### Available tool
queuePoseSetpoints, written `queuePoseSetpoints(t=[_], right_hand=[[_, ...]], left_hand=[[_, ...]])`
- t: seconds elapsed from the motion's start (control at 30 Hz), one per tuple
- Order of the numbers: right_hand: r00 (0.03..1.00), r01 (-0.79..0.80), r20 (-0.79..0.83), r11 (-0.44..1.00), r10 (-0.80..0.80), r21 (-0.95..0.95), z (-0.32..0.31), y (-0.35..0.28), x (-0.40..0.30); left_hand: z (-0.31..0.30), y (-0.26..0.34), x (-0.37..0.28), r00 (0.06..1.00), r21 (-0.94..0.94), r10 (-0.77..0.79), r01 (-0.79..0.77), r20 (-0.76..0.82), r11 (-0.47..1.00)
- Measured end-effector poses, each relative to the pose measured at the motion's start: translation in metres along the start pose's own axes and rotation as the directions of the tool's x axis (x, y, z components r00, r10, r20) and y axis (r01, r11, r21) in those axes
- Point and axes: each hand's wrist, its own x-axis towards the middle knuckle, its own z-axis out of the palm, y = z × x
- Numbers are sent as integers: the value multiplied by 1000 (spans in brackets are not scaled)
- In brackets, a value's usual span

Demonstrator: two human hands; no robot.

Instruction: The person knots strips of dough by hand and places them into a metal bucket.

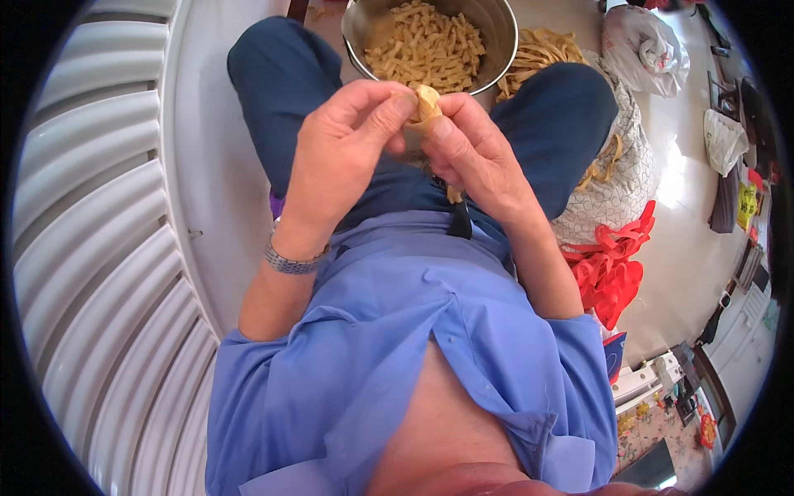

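Between the fingertips of both hands is a yellowish, folded strip point(427, 105), perhaps a food or plant strip. My left hand point(353, 127) pinches its left side with thumb and forefinger. From the right, my right hand point(474, 152) grips it, thumb on top; a loose tan end hangs below that hand. Just beyond the hands stands a round metal pot point(510, 37) holding many short, knotted or rolled pieces point(428, 49) of similar colour. Long flat loose strips point(546, 53) lie to the right of the pot, partly hidden by the right knee.
A patterned cloth bundle point(626, 167) with more strips sits beside the right leg. Near it lie red fabric straps point(611, 266); a white plastic bag point(648, 53) is farther off. A white slatted radiator or rack point(99, 204) runs along the left.
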Motion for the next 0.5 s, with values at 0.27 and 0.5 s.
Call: queuePoseSetpoints(t=[0.27, 0.5], right_hand=[[985, 49, -158, 985, -76, -167, 10, -7, -5], [941, 198, -187, 907, -283, -372, 6, -5, -9]], left_hand=[[-33, -3, 3, 996, -329, -63, 81, 67, 941], [-34, 9, 6, 995, -133, -57, 67, 78, 989]])
